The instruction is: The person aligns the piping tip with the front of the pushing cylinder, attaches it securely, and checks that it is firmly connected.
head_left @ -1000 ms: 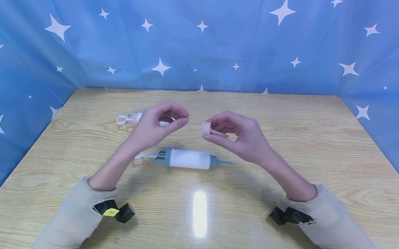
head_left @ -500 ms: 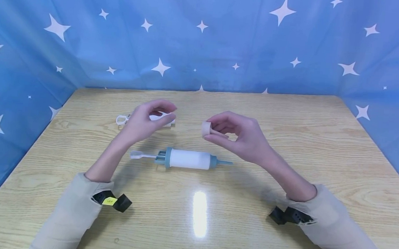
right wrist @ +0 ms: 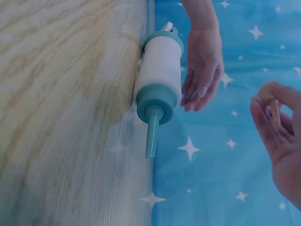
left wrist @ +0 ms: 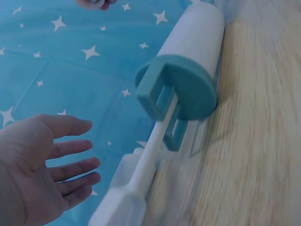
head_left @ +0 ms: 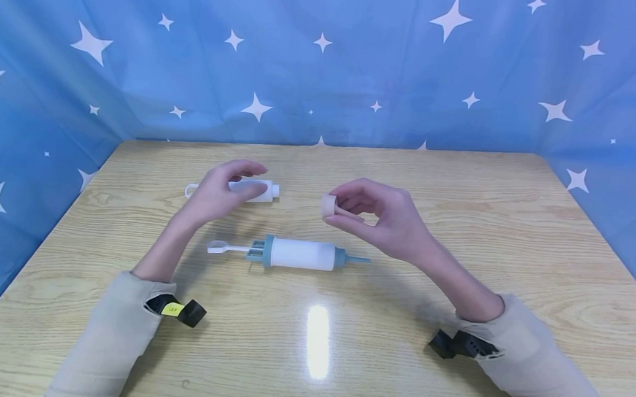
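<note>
My right hand (head_left: 383, 218) pinches a pale pinkish cap (head_left: 328, 206) with a thin spout that points back toward the palm. Over a white plunger syringe (head_left: 270, 191) at the back left hovers my left hand (head_left: 221, 192), covering part of the barrel. In the left wrist view, the fingers of the left hand (left wrist: 51, 167) are spread loosely with nothing between them. A narrower white neck shows at the syringe's right end, and a ring handle at its left. Nearer to me lies a teal-and-white plunger syringe (head_left: 303, 254), its teal nozzle toward the right.
The light wooden table (head_left: 395, 364) carries both syringes. A blue curtain (head_left: 327, 70) with white stars encloses the back and sides. Black wrist cameras hang below both sleeves, the left one (head_left: 192, 313) and the right one (head_left: 442, 344).
My left hand has moved left, away from the right hand, and its fingers have spread apart. More of the white syringe's right end now shows. The right hand with the cap stays in place.
</note>
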Available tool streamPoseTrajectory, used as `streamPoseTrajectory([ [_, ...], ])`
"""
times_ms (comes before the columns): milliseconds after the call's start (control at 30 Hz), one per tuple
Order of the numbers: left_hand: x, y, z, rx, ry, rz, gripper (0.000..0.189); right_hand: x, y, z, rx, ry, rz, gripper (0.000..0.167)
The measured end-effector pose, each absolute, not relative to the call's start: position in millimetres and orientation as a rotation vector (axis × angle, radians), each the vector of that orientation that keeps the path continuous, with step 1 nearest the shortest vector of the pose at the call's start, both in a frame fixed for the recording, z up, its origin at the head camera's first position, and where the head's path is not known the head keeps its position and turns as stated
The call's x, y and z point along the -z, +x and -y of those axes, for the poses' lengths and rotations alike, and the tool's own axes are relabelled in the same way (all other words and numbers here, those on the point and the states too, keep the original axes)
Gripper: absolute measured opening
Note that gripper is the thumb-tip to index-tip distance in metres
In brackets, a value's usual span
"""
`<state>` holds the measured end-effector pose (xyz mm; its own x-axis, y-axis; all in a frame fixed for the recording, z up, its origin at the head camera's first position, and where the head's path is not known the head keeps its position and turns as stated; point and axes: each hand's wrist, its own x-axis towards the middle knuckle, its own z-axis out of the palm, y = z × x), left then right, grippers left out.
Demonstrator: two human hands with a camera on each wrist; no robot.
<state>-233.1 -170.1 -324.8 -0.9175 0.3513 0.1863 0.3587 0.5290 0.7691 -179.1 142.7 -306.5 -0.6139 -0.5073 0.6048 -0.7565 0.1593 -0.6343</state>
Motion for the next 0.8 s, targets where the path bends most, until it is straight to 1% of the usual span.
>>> streamPoseTrajectory([
  [167,327,-237,177,1.316,-0.608,2.804,0.045,307,-179,-142,-1.43,1.223,2.194,0.034],
  [367,332,-241,184,1.237,-0.576,2.864,0.047,307,-180,-142,-1.431,1.226,2.185,0.034],
  [800,338,-245,192,1.113,-0.521,2.937,0.042,308,-180,-142,-1.411,1.227,2.186,0.034],
])
